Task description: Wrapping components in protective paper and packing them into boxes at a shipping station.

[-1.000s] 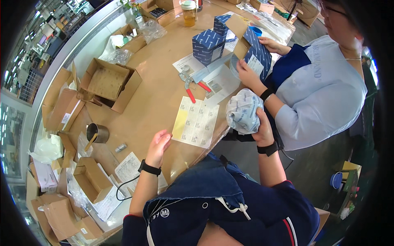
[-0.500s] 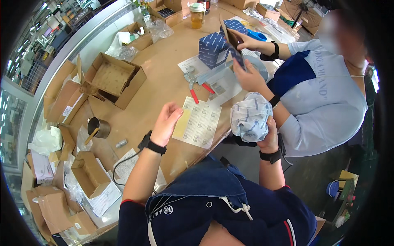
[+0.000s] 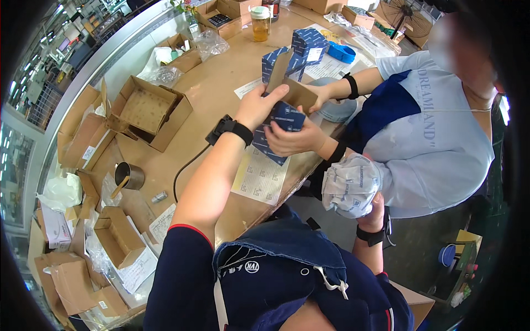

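My left hand (image 3: 260, 106) has its thumb on the near flap of an open blue cardboard box (image 3: 287, 116) and grips its edge; the fingers behind are partly hidden. A co-worker's two hands also hold this box, one on the brown flap, one underneath at the printed side. My right hand (image 3: 372, 214) supports a round bundle wrapped in white printed paper (image 3: 351, 186), fingers closed round its lower side. The bundle's contents are hidden. Beneath the box lies a sheet of labels (image 3: 264, 179) with a yellow strip.
Closed blue boxes (image 3: 309, 45) and a blue tape roll (image 3: 342, 53) stand beyond the co-worker's hands. A jar of yellow liquid (image 3: 260, 24) is at the back. Brown open cartons (image 3: 149, 110), a metal cup (image 3: 129, 175) and plastic bags line the left side.
My left hand has moved forward and right from above the label sheet onto the box. The co-worker has brought the box lower and toward me. The wrapped bundle has shifted slightly right and down.
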A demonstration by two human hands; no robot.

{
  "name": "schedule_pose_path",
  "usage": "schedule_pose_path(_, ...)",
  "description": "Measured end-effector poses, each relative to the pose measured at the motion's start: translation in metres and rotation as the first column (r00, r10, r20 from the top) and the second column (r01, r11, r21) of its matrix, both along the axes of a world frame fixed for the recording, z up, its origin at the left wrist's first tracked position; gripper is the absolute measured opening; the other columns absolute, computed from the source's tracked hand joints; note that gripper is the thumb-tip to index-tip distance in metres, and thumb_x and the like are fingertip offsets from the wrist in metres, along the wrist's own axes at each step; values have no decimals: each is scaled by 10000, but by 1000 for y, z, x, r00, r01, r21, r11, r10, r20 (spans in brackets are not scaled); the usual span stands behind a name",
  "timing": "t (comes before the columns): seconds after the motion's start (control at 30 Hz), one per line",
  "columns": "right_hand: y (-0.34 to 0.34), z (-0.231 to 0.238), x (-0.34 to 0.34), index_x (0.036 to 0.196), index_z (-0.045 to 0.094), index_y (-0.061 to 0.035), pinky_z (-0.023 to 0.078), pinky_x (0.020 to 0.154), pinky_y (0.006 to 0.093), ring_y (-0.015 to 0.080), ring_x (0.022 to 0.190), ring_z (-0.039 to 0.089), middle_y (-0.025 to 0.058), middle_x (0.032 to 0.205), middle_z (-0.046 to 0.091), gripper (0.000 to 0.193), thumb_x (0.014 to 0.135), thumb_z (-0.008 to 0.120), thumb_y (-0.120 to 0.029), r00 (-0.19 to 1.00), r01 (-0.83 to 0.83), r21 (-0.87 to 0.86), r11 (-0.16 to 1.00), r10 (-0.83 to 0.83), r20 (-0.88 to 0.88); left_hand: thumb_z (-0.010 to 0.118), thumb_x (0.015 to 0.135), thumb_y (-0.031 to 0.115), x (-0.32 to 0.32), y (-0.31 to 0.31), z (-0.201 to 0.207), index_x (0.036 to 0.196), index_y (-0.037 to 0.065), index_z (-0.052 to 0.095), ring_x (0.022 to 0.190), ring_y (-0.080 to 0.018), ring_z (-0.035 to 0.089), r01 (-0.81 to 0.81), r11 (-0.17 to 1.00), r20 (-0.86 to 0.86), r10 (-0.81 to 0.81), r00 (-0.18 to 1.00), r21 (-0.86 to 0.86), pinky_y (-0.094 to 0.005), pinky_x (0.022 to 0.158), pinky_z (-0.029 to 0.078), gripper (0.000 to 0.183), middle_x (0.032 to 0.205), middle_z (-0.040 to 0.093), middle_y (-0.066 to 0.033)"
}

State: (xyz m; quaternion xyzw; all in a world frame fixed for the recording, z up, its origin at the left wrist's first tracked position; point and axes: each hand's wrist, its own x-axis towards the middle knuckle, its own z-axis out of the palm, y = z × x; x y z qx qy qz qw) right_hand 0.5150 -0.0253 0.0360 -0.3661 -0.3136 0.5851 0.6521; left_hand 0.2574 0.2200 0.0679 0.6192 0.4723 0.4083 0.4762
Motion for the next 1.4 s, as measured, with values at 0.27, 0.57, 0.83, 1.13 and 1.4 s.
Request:
schedule_pose_path(0.27, 57, 57, -75, 1306, 307, 10, 377, 946, 369, 241, 1125, 468, 143, 1252, 441, 775, 731, 636, -393, 981, 54, 215, 975, -92, 170, 485, 808, 160, -50, -74, -12, 819, -40, 598, 674, -386, 577, -43, 917, -540, 271, 797, 396, -430, 630, 471, 229, 716, 590, -227)
schedule_pose_path(0.57, 110, 16, -161, 1290, 257, -42, 285, 991, 347, 236, 1155, 371, 128, 1215, 374, 873, 591, 773, -121, 587, -142, 361, 922, -215, 781, 487, 765, 82, -84, -141, -10, 821, -7, 555, 677, -359, 577, -175, 894, -493, 381, 782, 414, -434, 608, 462, 125, 710, 584, -202)
schedule_pose_path(0.83, 125, 40, -194, 1146, 479, -96, 330, 906, 420, 324, 1076, 413, 122, 1111, 490, 612, 577, 704, -86, -294, -667, 129, 734, -418, 859, 451, 839, 132, -104, -149, -22, 895, 1, 559, 693, -378, 570, -217, 914, -380, 346, 858, 342, -457, 623, 456, 178, 742, 589, -207)
schedule_pose_path(1.13, 135, -1, -168, 1199, 436, -125, 275, 989, 466, 379, 1197, 328, 193, 1234, 378, 571, 661, 583, -5, -65, -688, 168, 706, -290, 955, 580, 807, 308, -195, -137, -73, 1143, -10, 492, 1028, -349, 532, -318, 873, -380, 454, 806, 369, -385, 871, 422, 470, 1075, 566, -224)
schedule_pose_path(1.4, 139, 13, -188, 1189, 438, -138, 385, 899, 437, 369, 1072, 447, 149, 1183, 453, 566, 665, 606, -7, -274, -547, -80, 833, -88, 958, 549, 739, 67, -283, -202, -138, 1213, 91, 452, 1107, -413, 412, -484, 867, -944, 250, 214, 120, -423, 943, 355, 485, 1207, 463, -179)
